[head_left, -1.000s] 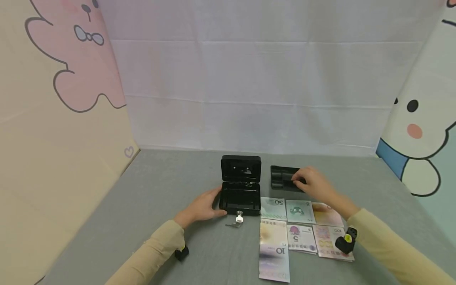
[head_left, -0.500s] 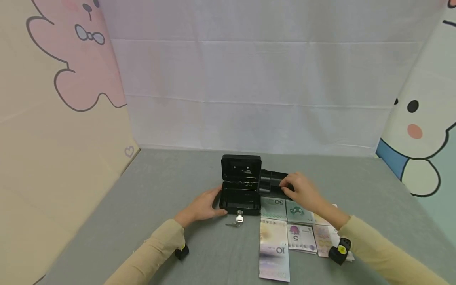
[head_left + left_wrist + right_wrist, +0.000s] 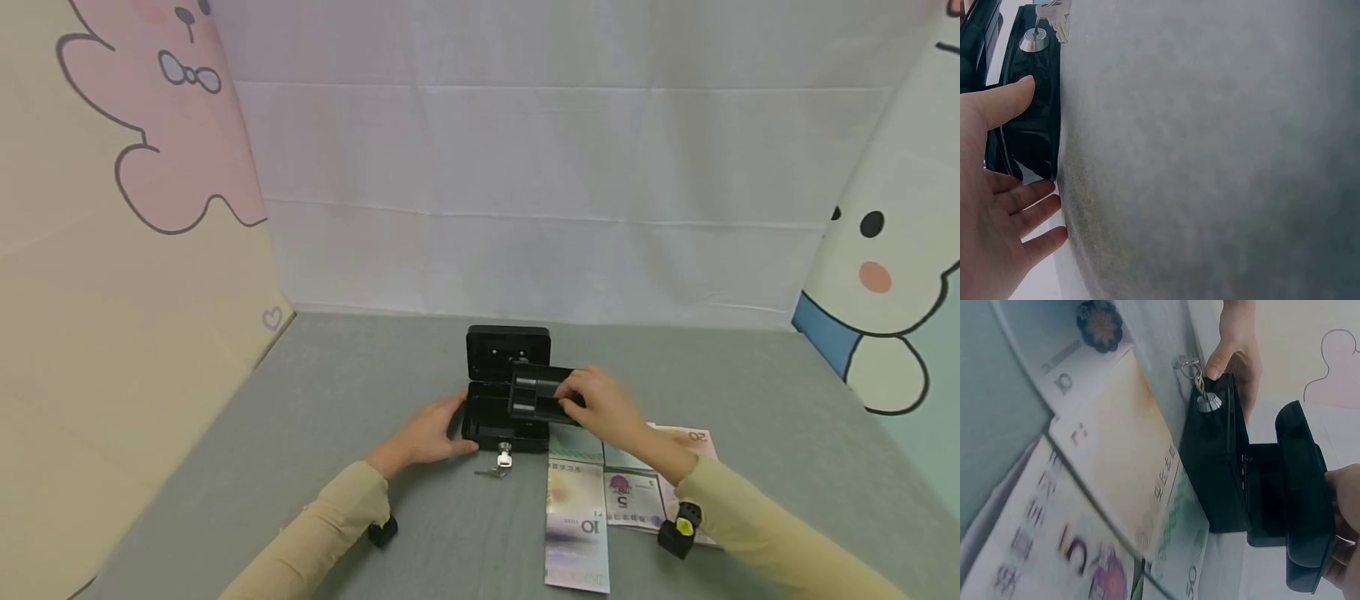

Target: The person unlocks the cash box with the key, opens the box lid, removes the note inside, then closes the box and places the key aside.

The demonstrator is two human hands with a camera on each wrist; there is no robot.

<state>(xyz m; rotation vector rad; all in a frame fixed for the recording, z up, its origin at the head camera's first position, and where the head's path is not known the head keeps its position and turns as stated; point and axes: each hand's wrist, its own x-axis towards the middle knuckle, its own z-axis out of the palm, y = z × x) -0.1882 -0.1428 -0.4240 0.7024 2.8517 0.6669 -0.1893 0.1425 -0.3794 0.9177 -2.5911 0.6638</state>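
A black cash box (image 3: 480, 429) stands on the table with its lid (image 3: 507, 340) raised. My left hand (image 3: 423, 435) holds its left front corner, thumb on the front face and fingers along the side. In the left wrist view the thumb (image 3: 1013, 100) rests below the lock. Keys (image 3: 505, 457) hang from that lock. My right hand (image 3: 606, 410) pinches a black compartment tray (image 3: 527, 392), which overlaps the right part of the box opening from above. In the right wrist view the tray (image 3: 1304, 494) is tilted beside the box, with fingers behind its edge.
Several banknotes lie in rows right of and in front of the box, among them a 10 note (image 3: 577, 533), a 5 note (image 3: 633, 500) and a 20 note (image 3: 697, 442), partly under my right forearm. Behind the grey table (image 3: 360, 358) hangs a white cloth (image 3: 525, 167).
My right hand has carried the tray leftward from the table beside the box to over the box's right side. My left hand and the box have stayed in place.
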